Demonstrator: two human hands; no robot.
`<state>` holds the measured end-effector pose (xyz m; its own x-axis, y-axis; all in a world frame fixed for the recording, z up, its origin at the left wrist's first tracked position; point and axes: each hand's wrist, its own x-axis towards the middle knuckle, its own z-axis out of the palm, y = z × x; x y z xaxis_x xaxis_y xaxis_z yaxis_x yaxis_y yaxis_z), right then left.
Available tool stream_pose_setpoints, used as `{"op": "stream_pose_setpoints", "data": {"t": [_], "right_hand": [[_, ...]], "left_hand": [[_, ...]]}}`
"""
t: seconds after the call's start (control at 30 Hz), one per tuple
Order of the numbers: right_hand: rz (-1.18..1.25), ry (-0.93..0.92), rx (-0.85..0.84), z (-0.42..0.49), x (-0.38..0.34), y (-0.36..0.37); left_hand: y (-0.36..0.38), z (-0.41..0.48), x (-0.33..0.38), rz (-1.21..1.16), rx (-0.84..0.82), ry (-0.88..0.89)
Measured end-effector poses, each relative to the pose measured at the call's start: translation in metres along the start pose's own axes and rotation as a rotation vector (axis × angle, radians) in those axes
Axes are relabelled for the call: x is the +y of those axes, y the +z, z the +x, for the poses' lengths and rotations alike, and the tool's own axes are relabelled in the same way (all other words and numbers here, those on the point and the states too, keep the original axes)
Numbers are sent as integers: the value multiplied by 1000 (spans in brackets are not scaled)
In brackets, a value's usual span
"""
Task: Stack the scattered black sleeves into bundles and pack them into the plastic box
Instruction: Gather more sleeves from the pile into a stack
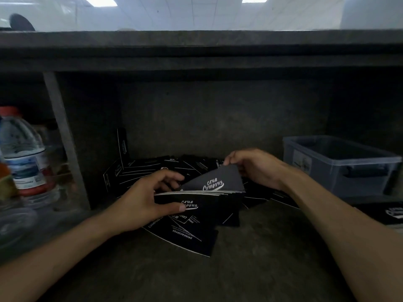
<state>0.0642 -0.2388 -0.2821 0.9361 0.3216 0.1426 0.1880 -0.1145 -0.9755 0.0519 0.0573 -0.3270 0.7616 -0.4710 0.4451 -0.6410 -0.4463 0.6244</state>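
I log left hand [139,199] gripping the bundle of flat black card sleeves [205,200] endwise, right hand [255,168] pinching one sleeve [220,177] by its corner; I judge it light, stiff, slippery.

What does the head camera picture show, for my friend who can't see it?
The left hand grips a bundle of black sleeves while the right hand pinches another sleeve against it. Loose sleeves lie behind; a plastic box stands right.

Black sleeves: one bundle [202,204], one single sleeve [220,178], one loose heap [165,166] too overlapped to count. One plastic box [316,177]. Two bottles: red-capped bottle [21,149], orange-topped bottle [4,177]. Two hands: left hand [139,201], right hand [257,168].
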Motion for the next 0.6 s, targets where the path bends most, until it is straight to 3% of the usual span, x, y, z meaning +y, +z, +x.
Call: {"op": "stream_pose_setpoints", "data": {"t": [0.13,0.27,0.33,0.47,0.6], "right_hand": [[-155,1,-117,0,4,5],[-62,-85,180,10,3,8],[-261,-126,248,14,10,4],[-745,-31,52,15,29,-1],[-960,-29,169,11,17,-4]], "left_hand": [[0,-1,5,-25,-47,10],[-1,-2,11,-37,-111,6],[-1,-3,12,-45,-113,5],[0,-3,12,-35,-84,-7],[-1,-3,11,-13,-69,16]]}}
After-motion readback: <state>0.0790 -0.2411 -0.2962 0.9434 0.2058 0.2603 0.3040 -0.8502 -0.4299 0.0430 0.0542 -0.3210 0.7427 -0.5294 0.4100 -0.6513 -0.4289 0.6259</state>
